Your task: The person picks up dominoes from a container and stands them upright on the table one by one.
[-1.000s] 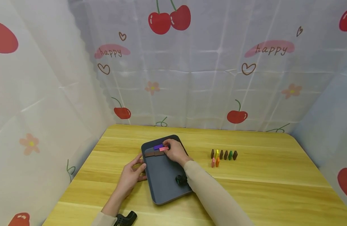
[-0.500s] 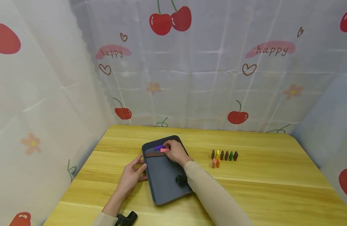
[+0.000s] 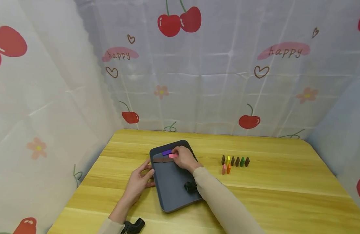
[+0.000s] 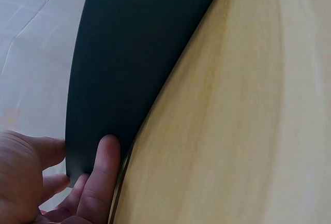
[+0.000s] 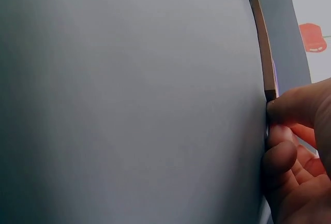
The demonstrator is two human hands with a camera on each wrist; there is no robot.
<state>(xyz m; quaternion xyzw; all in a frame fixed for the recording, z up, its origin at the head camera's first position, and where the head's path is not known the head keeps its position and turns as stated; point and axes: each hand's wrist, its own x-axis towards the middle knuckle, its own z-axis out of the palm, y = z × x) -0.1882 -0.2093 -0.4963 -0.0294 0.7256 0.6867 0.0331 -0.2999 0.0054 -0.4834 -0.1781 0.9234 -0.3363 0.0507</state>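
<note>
We see a pale curtain (image 3: 197,91) printed with cherries, hearts, flowers and the word "happy" rising behind the work and along the sides. Below it lies the wood-grained tabletop (image 3: 285,201). On the tabletop, left of centre, we find a dark grey tray (image 3: 171,188), set at a slant, and two beige sleeves (image 3: 226,204) reach in from our near side.

The left hand (image 3: 138,182) rests against the tray's left side, its fingers loosely extended and apart; in the left wrist view we see one fingertip (image 4: 107,149) laid on the dark outer wall. The right hand (image 3: 185,157) reaches over the tray's far part, its fingertips pinching a pink block (image 3: 173,156). We cannot tell whether that block touches the tray's floor. Each wrist carries a black device (image 3: 134,226).

Inside the tray's far end, two brown blocks (image 3: 158,160) lie end to end, just on our side of the pink one, and a purple block (image 3: 166,152) lies beyond them. From the right wrist we see a brown block standing on its narrow side, a fingertip right at its end.

To the right of the tray, well apart from it, small blocks stand upright: a back row of four dark brown ones (image 3: 247,162), a yellow block (image 3: 228,160) and a green block (image 3: 242,162), with another pink piece (image 3: 224,169) and an orange block (image 3: 228,168) in front.
</note>
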